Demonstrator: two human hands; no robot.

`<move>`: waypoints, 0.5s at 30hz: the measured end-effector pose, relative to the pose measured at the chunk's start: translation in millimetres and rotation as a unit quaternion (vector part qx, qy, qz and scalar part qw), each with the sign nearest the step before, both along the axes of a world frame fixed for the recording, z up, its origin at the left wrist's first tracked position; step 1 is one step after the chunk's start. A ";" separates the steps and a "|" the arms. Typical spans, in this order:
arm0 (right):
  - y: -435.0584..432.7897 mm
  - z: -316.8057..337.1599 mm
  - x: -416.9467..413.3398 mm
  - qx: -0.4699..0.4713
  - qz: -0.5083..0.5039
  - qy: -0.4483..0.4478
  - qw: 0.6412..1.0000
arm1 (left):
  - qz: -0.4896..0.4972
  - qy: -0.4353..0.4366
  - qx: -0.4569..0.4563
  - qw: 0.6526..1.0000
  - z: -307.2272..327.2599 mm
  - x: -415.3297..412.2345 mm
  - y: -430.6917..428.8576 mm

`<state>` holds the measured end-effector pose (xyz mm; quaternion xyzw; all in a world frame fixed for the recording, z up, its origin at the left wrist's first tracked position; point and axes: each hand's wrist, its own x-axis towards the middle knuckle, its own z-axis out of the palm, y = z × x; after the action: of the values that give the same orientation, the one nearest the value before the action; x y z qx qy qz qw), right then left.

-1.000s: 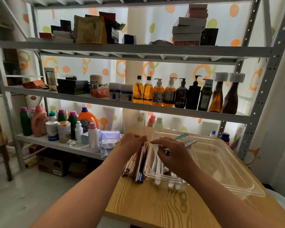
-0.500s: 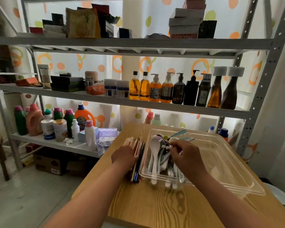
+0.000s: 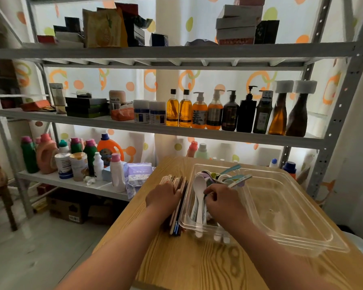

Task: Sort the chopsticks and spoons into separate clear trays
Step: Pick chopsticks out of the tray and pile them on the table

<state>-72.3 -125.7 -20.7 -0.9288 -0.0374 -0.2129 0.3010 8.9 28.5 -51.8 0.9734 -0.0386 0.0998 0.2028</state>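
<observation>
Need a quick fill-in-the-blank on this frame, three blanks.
1. The left hand rests on the ___, which lie on the table.
2. The right hand grips ___ in a clear tray.
3. The bundle under the left hand lies on the tray's ___ side.
Missing: chopsticks; spoons; left.

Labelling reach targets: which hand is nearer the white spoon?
Right. The right hand is in the tray, just beside the white spoon; the left hand rests on the chopsticks outside it.
</observation>
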 end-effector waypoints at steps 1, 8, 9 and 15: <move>4.3 -1.3 0.6 0.007 -0.003 0.024 1.000 | -0.002 -0.002 -0.035 0.999 3.7 0.3 -3.3; 17.7 -12.6 14.3 -0.044 -0.034 0.166 0.985 | -0.011 0.025 -0.098 0.995 8.8 3.0 -43.9; 18.5 -14.4 15.4 -0.048 -0.036 0.169 0.984 | -0.012 0.047 -0.096 0.994 5.8 4.3 -47.8; 14.7 -15.7 20.3 -0.116 -0.062 0.191 0.973 | -0.017 0.067 -0.059 0.996 -3.1 10.5 -55.1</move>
<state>-51.9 -111.0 -36.3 -0.9813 0.0537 -0.0442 0.1795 19.4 -26.6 -54.8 0.9635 -0.0353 0.0328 0.2635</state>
